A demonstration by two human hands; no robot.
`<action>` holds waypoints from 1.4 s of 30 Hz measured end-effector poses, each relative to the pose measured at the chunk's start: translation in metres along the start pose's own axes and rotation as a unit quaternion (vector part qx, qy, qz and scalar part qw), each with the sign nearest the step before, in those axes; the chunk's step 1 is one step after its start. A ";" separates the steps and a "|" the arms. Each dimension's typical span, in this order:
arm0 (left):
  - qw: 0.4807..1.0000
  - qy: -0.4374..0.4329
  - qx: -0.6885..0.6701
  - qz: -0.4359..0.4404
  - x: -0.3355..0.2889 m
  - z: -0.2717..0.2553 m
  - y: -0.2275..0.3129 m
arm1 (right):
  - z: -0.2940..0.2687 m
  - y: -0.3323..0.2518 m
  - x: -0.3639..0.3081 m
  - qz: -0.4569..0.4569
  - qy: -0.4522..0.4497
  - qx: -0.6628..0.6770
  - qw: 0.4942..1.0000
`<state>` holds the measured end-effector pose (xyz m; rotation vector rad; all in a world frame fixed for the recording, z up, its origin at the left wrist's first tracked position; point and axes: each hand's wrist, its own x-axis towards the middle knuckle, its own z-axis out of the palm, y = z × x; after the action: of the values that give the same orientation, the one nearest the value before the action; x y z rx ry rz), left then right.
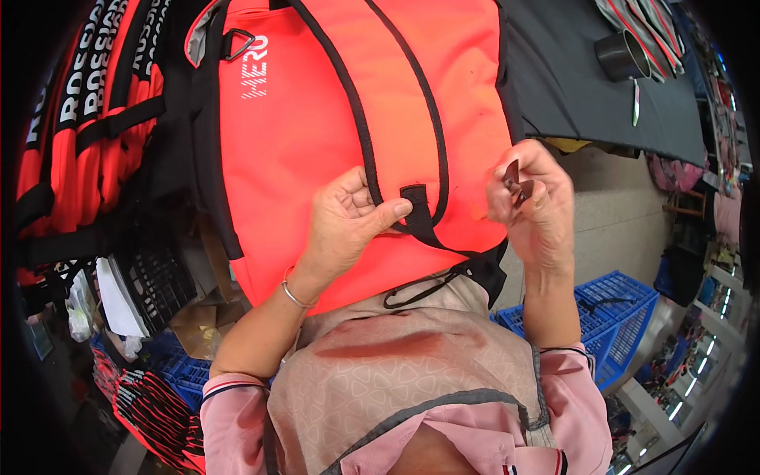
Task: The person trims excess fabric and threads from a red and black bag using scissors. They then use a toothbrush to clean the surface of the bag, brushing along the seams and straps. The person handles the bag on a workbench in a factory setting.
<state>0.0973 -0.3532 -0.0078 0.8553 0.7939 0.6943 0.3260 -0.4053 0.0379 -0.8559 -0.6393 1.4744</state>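
Observation:
A bright red-orange backpack (285, 182) with black sides lies in front of me. Its padded shoulder strap (404, 103), edged in black, runs down the middle and ends in black webbing (427, 228). My left hand (340, 214) pinches the lower end of this strap, thumb on top beside the black tab and fingers curled at its edge. To the right, above the bag's lower right part, my right hand (542, 206) is closed around small thread snips (516, 187). Their dark blades point up and stand apart; the handle is hidden in the palm.
A dark table (578, 71) extends at the upper right, with a dark cup (622, 57) and folded grey-and-red fabric. Red-and-black straps (87, 119) hang at the left. Blue plastic crates (609, 317) stand low at the right; a cardboard box (198, 328) is at the left.

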 end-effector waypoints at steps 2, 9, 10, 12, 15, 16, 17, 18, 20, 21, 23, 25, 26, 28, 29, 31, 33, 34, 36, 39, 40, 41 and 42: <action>1.000 -0.003 -0.010 0.006 0.000 0.001 0.002 | 0.002 -0.002 -0.003 -0.047 0.070 -0.268 0.960; 1.000 -0.008 -0.010 0.002 -0.002 0.002 0.004 | 0.011 0.010 -0.002 -0.181 0.015 -0.666 0.724; 1.000 -0.010 -0.019 0.002 -0.002 0.003 0.005 | 0.013 0.010 0.000 -0.190 0.005 -0.679 0.709; 1.000 -0.011 -0.024 -0.003 -0.002 0.002 0.007 | 0.015 0.008 0.003 -0.202 -0.014 -0.703 0.682; 1.000 -0.011 -0.016 -0.014 -0.003 -0.001 0.008 | 0.013 0.005 0.005 -0.186 -0.019 -0.698 0.691; 1.000 -0.010 -0.014 -0.014 -0.003 0.000 0.009 | 0.009 0.002 0.004 -0.164 -0.004 -0.668 0.726; 1.000 -0.010 -0.012 -0.015 -0.003 0.000 0.009 | 0.008 0.001 0.004 -0.142 0.011 -0.636 0.758; 1.000 -0.010 -0.020 -0.007 -0.003 -0.001 0.008 | 0.007 0.002 0.003 -0.141 0.030 -0.591 0.794; 0.999 -0.009 -0.033 0.008 -0.002 -0.002 0.003 | 0.007 0.006 -0.002 -0.137 0.067 -0.492 0.857; 0.999 -0.011 -0.031 0.001 -0.002 -0.003 0.002 | 0.017 0.006 -0.004 -0.157 0.056 -0.536 0.828; 0.999 -0.021 -0.027 -0.018 -0.001 -0.005 0.002 | 0.020 0.010 -0.007 -0.199 -0.029 -0.585 0.786; 0.997 -0.032 -0.067 -0.035 -0.001 -0.007 0.005 | 0.020 0.027 -0.012 -0.238 -0.048 -0.593 0.768; 0.995 -0.038 -0.087 -0.043 -0.001 -0.008 0.006 | 0.020 0.029 -0.015 -0.253 -0.045 -0.614 0.746; 0.994 -0.048 -0.087 -0.044 -0.002 -0.009 0.005 | 0.020 0.032 -0.017 -0.284 -0.040 -0.654 0.700; 0.994 -0.053 -0.086 -0.043 -0.002 -0.010 0.004 | 0.022 0.032 -0.016 -0.312 -0.043 -0.658 0.685; 0.995 -0.054 -0.087 -0.021 -0.002 -0.008 0.006 | 0.022 0.037 -0.013 -0.347 -0.024 -0.651 0.675; 0.996 -0.055 -0.076 -0.005 -0.002 -0.006 0.008 | 0.024 0.039 -0.012 -0.362 -0.010 -0.645 0.673; 0.996 -0.053 -0.066 -0.001 -0.002 -0.006 0.009 | 0.026 0.038 -0.012 -0.359 -0.007 -0.642 0.678; 0.997 -0.049 -0.054 -0.003 -0.003 -0.006 0.011 | 0.027 0.036 -0.012 -0.338 -0.017 -0.649 0.681; 0.998 -0.049 -0.047 -0.012 -0.004 -0.008 0.011 | 0.023 0.032 -0.012 -0.292 -0.053 -0.665 0.685; 0.998 -0.052 -0.045 -0.006 -0.004 -0.008 0.010 | 0.022 0.029 -0.011 -0.284 -0.064 -0.661 0.692; 0.998 -0.054 -0.043 0.001 -0.004 -0.008 0.009 | 0.021 0.027 -0.010 -0.275 -0.076 -0.657 0.698; 0.998 -0.053 -0.037 0.003 -0.003 -0.008 0.008 | 0.021 0.028 -0.008 -0.278 -0.078 -0.659 0.694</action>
<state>0.0869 -0.3488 -0.0030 0.8206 0.6673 0.6735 0.2927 -0.4140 0.0278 -1.3942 -1.9943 0.3112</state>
